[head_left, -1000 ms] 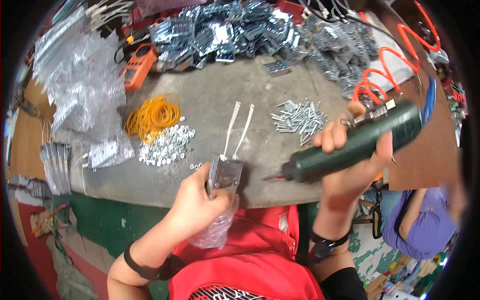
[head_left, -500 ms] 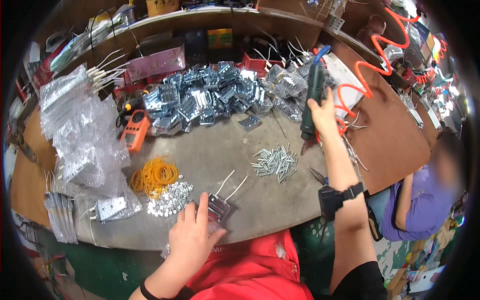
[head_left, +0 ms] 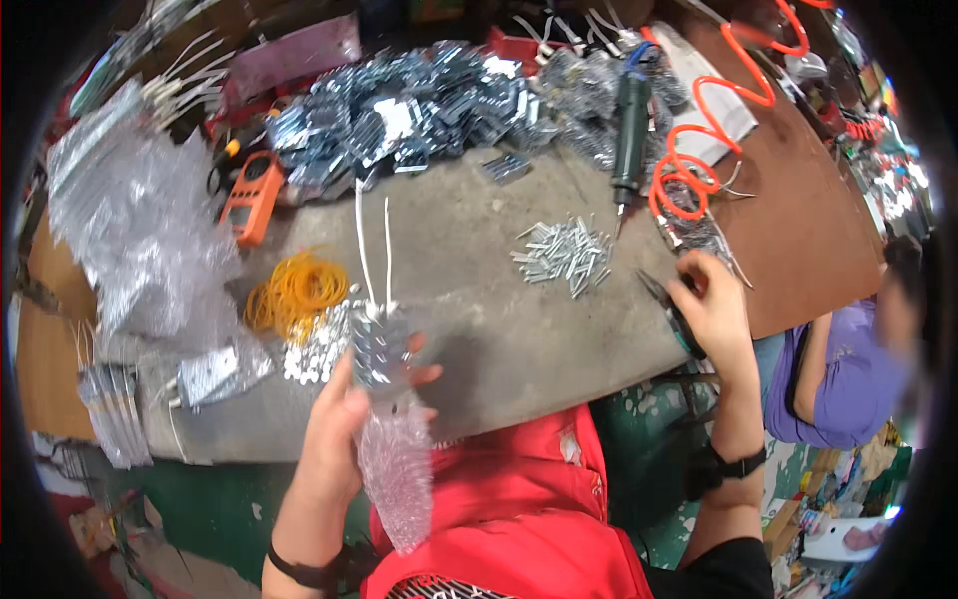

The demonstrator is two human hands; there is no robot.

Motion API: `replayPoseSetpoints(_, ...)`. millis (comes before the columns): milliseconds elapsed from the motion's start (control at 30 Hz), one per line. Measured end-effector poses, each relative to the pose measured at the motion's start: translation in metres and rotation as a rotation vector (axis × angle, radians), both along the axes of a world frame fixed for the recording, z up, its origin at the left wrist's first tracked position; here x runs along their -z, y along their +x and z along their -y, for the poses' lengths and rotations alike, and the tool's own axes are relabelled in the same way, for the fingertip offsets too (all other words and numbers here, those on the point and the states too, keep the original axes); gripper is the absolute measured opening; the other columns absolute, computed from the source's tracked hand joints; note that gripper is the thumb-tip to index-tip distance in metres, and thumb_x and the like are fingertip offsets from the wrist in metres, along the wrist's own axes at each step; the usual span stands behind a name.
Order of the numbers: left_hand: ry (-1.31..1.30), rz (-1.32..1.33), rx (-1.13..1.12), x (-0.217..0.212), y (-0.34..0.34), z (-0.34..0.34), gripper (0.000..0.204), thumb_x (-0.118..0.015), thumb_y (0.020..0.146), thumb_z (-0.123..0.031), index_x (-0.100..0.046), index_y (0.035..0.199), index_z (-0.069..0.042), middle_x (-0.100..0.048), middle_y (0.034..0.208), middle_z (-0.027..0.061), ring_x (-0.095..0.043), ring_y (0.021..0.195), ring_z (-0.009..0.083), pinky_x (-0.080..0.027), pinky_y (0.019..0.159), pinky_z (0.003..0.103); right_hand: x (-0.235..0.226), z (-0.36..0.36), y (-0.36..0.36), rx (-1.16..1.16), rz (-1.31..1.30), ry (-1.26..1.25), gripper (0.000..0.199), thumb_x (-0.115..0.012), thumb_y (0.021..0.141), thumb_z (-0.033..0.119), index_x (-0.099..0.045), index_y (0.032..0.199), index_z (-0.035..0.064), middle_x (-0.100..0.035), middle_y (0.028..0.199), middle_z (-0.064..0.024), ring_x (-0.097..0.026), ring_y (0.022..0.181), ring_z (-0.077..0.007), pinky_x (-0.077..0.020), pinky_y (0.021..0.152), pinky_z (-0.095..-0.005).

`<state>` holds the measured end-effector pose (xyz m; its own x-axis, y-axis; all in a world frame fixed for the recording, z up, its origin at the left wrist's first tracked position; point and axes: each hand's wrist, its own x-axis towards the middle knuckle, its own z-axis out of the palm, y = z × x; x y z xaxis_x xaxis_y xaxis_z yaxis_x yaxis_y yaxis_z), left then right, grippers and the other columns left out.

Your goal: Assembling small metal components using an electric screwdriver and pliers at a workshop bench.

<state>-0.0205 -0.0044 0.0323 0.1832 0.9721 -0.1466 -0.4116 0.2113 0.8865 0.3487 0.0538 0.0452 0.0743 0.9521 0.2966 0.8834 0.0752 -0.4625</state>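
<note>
Left hand [head_left: 337,419]: grasping wired unit [head_left: 379,351], near left of centre, bubble wrap [head_left: 395,479] hanging nearside. Driver [head_left: 630,135]: far right, now released. Right hand [head_left: 717,311]: freed from driver, at pliers [head_left: 685,333]; cannot tell whether gripping them.

Bare tabletop [head_left: 469,290] between small nuts [head_left: 311,349] and screws [head_left: 564,252] — obstacles rightward: pliers [head_left: 683,329], green screwdriver [head_left: 630,140].

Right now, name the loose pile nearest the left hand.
The silvery nuts, beside the left hand; the orange rubber bands and the screws lie farther off.
</note>
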Motion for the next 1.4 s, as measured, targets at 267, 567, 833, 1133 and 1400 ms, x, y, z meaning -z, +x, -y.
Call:
replayPoseSetpoints(267,-0.169,0.048,0.152,0.01,-0.001,0.0,0.063,-0.06,0.08,-0.006,-0.036,0.138,0.0,-0.055,0.125,0.0189,-0.063,0.103,0.0247,-0.053,0.083,0.034,0.032,0.054,0.028,0.028,0.321,-0.128,0.034,-0.067,0.066,0.004,-0.05,0.095,0.0012,-0.056,0.093,-0.0193,-0.054,0.091,-0.04,-0.0442,0.081,-0.0433)
replayPoseSetpoints(567,-0.149,0.053,0.076,0.002,0.001,0.011,0.074,-0.054,0.077,-0.003,-0.026,0.146,-0.005,-0.052,0.126,0.0167,-0.062,0.105,0.026,-0.051,0.086,0.036,0.017,0.066,-0.008,-0.025,-1.141,-0.123,0.035,-0.054,0.069,0.0,-0.053,0.104,-0.0026,-0.059,0.101,-0.0074,-0.054,0.083,-0.0126,-0.0439,0.074,-0.0227)
replayPoseSetpoints(833,0.11,-0.064,-0.134,0.004,0.019,0.0,0.08,-0.052,0.078,0.0,-0.019,0.15,-0.01,-0.053,0.115,0.0133,-0.062,0.091,0.021,-0.051,0.079,0.034,0.019,0.074,-0.145,-0.586,-0.5,-0.243,0.018,-0.052,0.066,-0.006,-0.051,0.083,-0.0013,-0.052,0.094,-0.0136,-0.053,0.085,-0.0245,-0.0429,0.078,-0.0266)
replayPoseSetpoints(1133,0.416,-0.316,-0.288,-0.009,0.025,-0.023,0.079,-0.047,0.077,0.0,-0.017,0.149,0.0,-0.043,0.135,0.0151,-0.046,0.116,0.019,-0.037,0.099,0.028,0.016,0.05,-0.185,-0.554,-0.313,0.12,0.037,-0.057,0.069,0.001,-0.055,0.105,0.0003,-0.05,0.117,-0.0216,-0.054,0.103,-0.0402,-0.0464,0.087,-0.0422)
replayPoseSetpoints(1400,0.442,-0.302,-0.302,-0.016,0.028,-0.022,0.078,-0.045,0.075,0.001,-0.02,0.149,-0.001,-0.047,0.126,0.0066,-0.048,0.104,0.0133,-0.041,0.09,0.024,0.025,0.041,-0.19,-0.559,-0.288,0.248,0.035,-0.061,0.064,-0.002,-0.052,0.098,0.0011,-0.051,0.102,-0.0192,-0.056,0.088,-0.0411,-0.0478,0.072,-0.0456)
